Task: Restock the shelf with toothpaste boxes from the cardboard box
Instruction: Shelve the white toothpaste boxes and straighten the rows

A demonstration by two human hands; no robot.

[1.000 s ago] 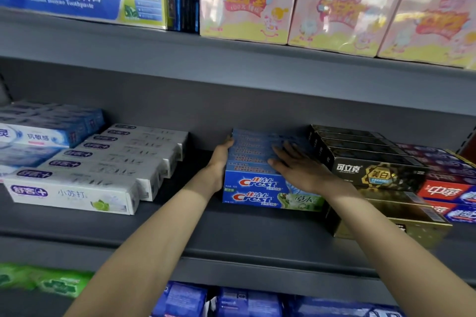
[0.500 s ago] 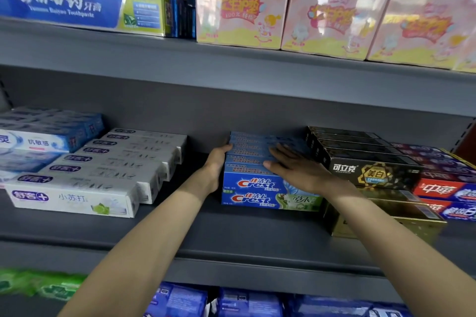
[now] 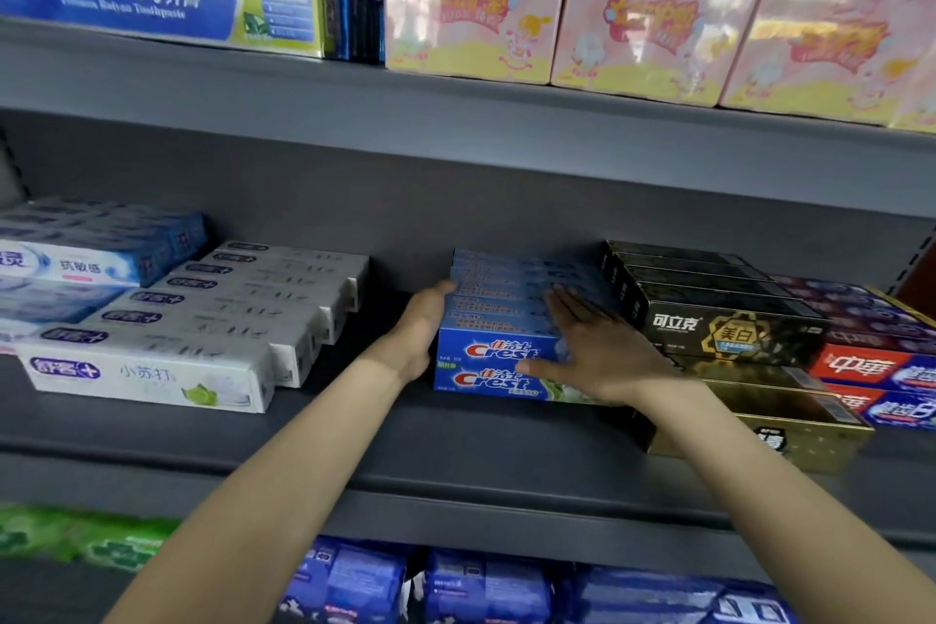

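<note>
A two-high stack of blue Crest toothpaste boxes lies on the grey middle shelf, running back to the rear wall. My left hand lies flat against the stack's left side, fingers pointing back. My right hand rests palm down on the stack's right front, fingers spread on top and thumb over the front face. Neither hand lifts a box. The cardboard box is out of view.
White toothpaste boxes sit left of the stack with a dark gap between. Black-and-gold boxes touch the stack's right side, above a gold box; red boxes lie further right. Pink cartons fill the shelf above.
My right hand has slid from further back on top of the stack toward its front right corner, the thumb now over the front face. My left hand has stayed on the left side.
</note>
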